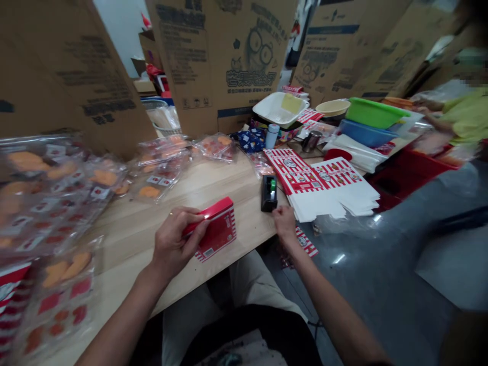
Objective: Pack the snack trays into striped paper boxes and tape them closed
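My left hand [177,241] grips a red box [219,229] with striped edges, holding it upright over the wooden table [190,188]. The fingers lie along its top and the thumb is on the near face. My right hand [284,221] is closed beside the front end of a black tape dispenser [269,193] with a green core. Whatever those fingers pinch, if anything, is too small to make out. Flat red-and-white striped cartons [328,178] lie in a stack just right of the dispenser.
Clear bags of orange and red pieces [57,203] cover the table's left side. At the back right are a white basket [280,109], a cup [272,136], a green tub [377,113] and a red bin [404,175]. Another person's arm [436,119] is at far right.
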Demonstrator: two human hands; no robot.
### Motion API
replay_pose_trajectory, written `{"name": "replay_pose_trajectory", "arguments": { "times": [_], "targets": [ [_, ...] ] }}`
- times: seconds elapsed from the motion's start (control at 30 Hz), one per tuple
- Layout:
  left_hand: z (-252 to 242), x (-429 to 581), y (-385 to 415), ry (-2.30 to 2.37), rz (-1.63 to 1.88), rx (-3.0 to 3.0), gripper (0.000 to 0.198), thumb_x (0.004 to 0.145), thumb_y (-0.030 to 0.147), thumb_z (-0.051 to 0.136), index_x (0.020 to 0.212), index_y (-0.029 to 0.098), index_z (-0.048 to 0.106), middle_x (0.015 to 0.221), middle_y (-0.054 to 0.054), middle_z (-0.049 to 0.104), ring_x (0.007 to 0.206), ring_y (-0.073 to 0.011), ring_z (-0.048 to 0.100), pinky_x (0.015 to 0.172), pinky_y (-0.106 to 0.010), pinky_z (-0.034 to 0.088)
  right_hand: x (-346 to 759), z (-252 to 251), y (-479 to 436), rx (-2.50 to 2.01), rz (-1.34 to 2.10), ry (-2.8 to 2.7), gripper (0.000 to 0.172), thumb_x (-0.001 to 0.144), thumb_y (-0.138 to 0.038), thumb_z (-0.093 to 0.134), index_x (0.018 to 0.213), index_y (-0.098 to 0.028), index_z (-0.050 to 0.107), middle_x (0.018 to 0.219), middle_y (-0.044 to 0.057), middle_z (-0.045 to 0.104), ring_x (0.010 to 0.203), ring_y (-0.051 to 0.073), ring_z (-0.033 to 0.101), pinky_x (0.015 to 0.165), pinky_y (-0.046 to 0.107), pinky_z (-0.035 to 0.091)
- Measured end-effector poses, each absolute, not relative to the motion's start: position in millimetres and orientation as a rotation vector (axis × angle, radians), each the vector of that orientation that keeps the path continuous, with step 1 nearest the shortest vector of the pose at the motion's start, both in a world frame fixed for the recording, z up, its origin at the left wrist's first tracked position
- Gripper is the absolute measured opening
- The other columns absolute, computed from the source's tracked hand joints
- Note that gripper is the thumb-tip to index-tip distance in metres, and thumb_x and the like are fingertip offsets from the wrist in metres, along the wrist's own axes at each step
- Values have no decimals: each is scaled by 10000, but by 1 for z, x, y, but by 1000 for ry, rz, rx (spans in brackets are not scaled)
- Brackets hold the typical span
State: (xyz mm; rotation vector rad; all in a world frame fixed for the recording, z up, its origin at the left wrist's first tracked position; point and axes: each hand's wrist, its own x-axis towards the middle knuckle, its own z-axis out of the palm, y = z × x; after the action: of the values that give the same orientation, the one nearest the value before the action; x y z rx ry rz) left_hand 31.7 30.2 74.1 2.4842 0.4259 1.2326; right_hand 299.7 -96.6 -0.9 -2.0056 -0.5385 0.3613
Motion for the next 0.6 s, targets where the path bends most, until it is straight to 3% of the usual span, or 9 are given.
{"name": "replay_pose_trajectory", "arguments": {
  "times": [0.23, 0.33, 0.43, 0.5, 0.6],
  "targets": [
    [81, 31, 12, 400, 1203, 2440, 85, 940, 129, 579, 992, 189, 610, 973, -74, 624, 882, -173, 641, 754, -306, 539, 209, 75, -113, -1307, 853, -918, 128, 861, -337, 629, 892, -217, 660, 582, -51, 508, 514, 117, 455, 511, 257, 346],
    [81, 29, 7, 404, 1185, 2416, 97, 946, 145, 559, 1029, 196, 563, 933, -62, 606, 845, -176, 613, 738, -315, 526, 186, 97, -105, -1171, 962, -924, 309, 852, -306, 641, 1138, -215, 715, 536, -75, 494, 471, 93, 400, 481, 238, 319],
    [78, 27, 4, 443, 1221, 2377, 190, 948, 158, 545, 1123, 204, 487, 946, -46, 579, 841, -169, 591, 744, -307, 516, 177, 103, -95, -1149, 1044, -914, 683, 854, -307, 642, 1512, -218, 479, 518, -95, 534, 441, 90, 385, 452, 222, 322],
    [76, 26, 4, 450, 1234, 2357, 255, 949, 154, 543, 1180, 208, 448, 979, -47, 569, 860, -165, 585, 750, -296, 514, 175, 103, -90, -1144, 1077, -876, 817, 846, -330, 655, 1587, -181, 346, 526, -88, 571, 432, 93, 409, 438, 219, 345],
    [74, 25, 5, 388, 1229, 2354, 286, 953, 146, 536, 1209, 213, 426, 1005, -59, 573, 897, -178, 586, 777, -317, 513, 172, 100, -85, -1151, 1096, -809, 904, 820, -358, 671, 1603, -119, 288, 521, -75, 597, 413, 96, 434, 417, 216, 372]
  ]
}}
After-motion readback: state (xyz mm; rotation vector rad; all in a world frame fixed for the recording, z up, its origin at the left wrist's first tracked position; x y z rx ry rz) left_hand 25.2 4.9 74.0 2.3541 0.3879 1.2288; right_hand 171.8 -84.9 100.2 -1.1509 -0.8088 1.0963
